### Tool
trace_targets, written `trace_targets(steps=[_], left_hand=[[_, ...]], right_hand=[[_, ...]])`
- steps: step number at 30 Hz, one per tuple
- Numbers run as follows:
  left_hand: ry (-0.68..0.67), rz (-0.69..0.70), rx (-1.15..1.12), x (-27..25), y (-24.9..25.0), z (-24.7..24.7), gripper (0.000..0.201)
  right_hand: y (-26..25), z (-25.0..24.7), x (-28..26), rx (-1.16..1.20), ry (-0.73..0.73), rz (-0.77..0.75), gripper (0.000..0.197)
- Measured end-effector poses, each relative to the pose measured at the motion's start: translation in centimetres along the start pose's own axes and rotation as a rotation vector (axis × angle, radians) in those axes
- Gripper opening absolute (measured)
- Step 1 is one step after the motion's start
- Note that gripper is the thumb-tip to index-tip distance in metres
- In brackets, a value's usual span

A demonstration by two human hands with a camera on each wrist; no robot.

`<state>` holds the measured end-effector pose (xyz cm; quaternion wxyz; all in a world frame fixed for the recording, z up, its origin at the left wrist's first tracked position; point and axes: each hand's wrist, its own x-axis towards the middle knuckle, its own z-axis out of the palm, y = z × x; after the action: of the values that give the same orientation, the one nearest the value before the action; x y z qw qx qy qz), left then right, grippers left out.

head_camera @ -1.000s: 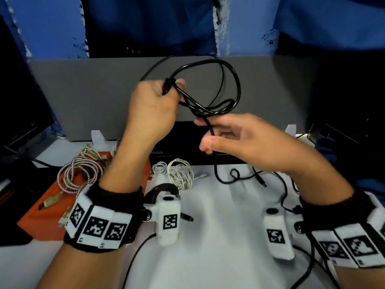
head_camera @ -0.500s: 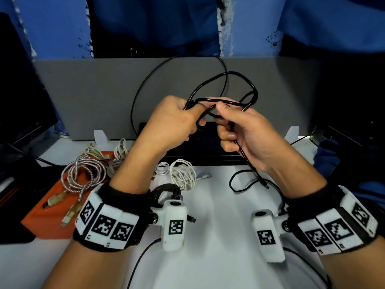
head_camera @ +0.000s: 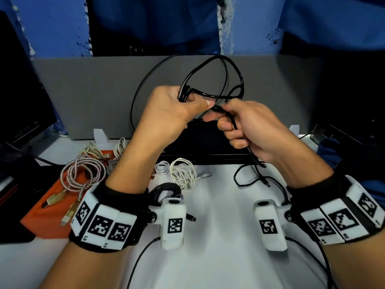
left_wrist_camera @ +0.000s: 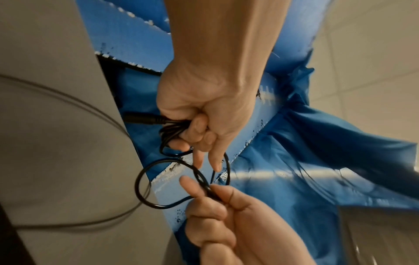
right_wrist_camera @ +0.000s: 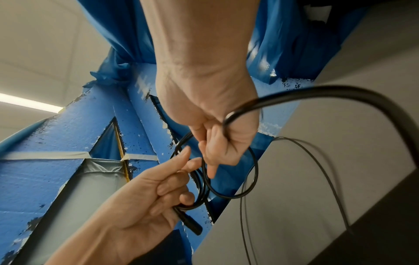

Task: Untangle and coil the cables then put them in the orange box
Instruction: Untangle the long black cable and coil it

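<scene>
Head view: left hand (head_camera: 166,113) grips gathered loops of black cable (head_camera: 233,65) held up over the table; right hand (head_camera: 248,128), touching it, pinches the tail hanging straight down. Next loop feeds rightward-to-left; orange box (head_camera: 50,213) lies lower left.

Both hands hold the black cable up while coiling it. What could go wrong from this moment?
1. The left hand holds several loops of the black cable together; if its hold loosens, they may spring apart.
2. The free tail below the right hand lies curled on the table and might snag or knot when pulled up.
3. The orange box already carries a braided cable, so the new coil could tangle with it.
</scene>
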<state>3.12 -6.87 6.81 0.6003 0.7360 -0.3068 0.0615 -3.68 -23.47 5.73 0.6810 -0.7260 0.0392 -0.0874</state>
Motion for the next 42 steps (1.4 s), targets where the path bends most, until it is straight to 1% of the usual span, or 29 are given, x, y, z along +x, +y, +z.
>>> trace_targets(steps=[2,4,6,10,13,15,17,18,19,21,23,25,26,27,29,30,33,35,37,39,42], left_hand=[[0.002,0.057,0.022,0.0,-0.2,0.2,0.010],[0.016,0.084,0.001,0.0,-0.4,0.4,0.013],[0.030,0.123,0.031,0.2,-0.6,0.6,0.014],[0.004,0.198,0.203,0.6,-1.0,0.1,0.015],[0.018,0.285,0.395,0.5,-1.0,0.0,0.019],[0.112,0.261,0.497,0.9,-1.4,-0.1,0.024],[0.245,0.149,0.502,1.5,-2.0,-0.8,0.027],[0.287,0.079,0.471,1.7,-2.2,-1.1,0.030],[0.288,0.020,0.430,1.8,-2.4,-1.3,0.033],[0.193,-0.033,0.291,1.5,-2.1,-1.6,0.033],[0.069,-0.066,0.036,0.6,-0.9,-1.3,0.032],[-0.047,-0.077,-0.217,-0.1,0.3,-1.0,0.022],[-0.101,-0.074,-0.278,-0.3,0.8,-0.8,0.018],[-0.142,-0.066,-0.287,-0.4,1.0,-0.7,0.019],[-0.194,-0.032,-0.188,-0.6,1.0,-0.3,0.025],[-0.194,-0.006,-0.124,-0.6,0.9,0.0,0.028],[-0.110,0.037,-0.041,-0.4,0.4,0.3,0.032],[-0.085,0.055,0.001,-0.2,0.2,0.0,0.033],[-0.142,0.083,0.112,-0.2,0.1,-0.4,0.029],[-0.225,0.109,0.247,-0.5,0.1,-0.4,0.019],[-0.277,0.117,0.437,-0.6,-0.2,-0.4,0.021]], right_hand=[[-0.2,-0.3,-0.1,0.037,-0.041,0.006,0.042],[-0.4,-0.7,-0.1,0.104,-0.085,0.026,0.042],[-0.7,-1.1,-0.1,0.128,-0.145,0.054,0.043],[-1.1,-1.6,0.0,0.129,-0.216,0.078,0.044],[-1.4,-1.6,0.0,0.077,-0.218,0.072,0.046],[-1.5,-1.7,0.0,-0.054,-0.161,0.074,0.044],[-1.4,-1.8,-0.2,-0.189,-0.102,0.086,0.044],[-1.2,-1.9,-0.2,-0.221,-0.080,0.090,0.043],[-1.0,-2.0,-0.1,-0.236,-0.055,0.091,0.043],[-0.7,-2.2,0.3,-0.264,0.020,0.080,0.043],[-0.4,-2.2,0.9,-0.293,0.071,0.080,0.043],[-0.2,-2.1,1.0,-0.329,0.060,0.111,0.043],[-0.1,-1.9,1.0,-0.351,0.035,0.129,0.043],[-0.1,-1.8,0.9,-0.366,0.005,0.143,0.044],[-0.2,-1.5,0.7,-0.348,-0.047,0.157,0.048],[-0.3,-1.5,0.7,-0.316,-0.071,0.160,0.050],[-0.5,-1.7,0.5,-0.269,-0.132,0.141,0.055],[-0.5,-1.8,0.3,-0.283,-0.136,0.112,0.054],[-0.5,-1.9,0.3,-0.276,-0.122,0.088,0.053],[-0.7,-1.8,0.3,-0.279,-0.121,0.051,0.053],[-0.9,-1.4,0.2,-0.343,-0.127,-0.033,0.052]])
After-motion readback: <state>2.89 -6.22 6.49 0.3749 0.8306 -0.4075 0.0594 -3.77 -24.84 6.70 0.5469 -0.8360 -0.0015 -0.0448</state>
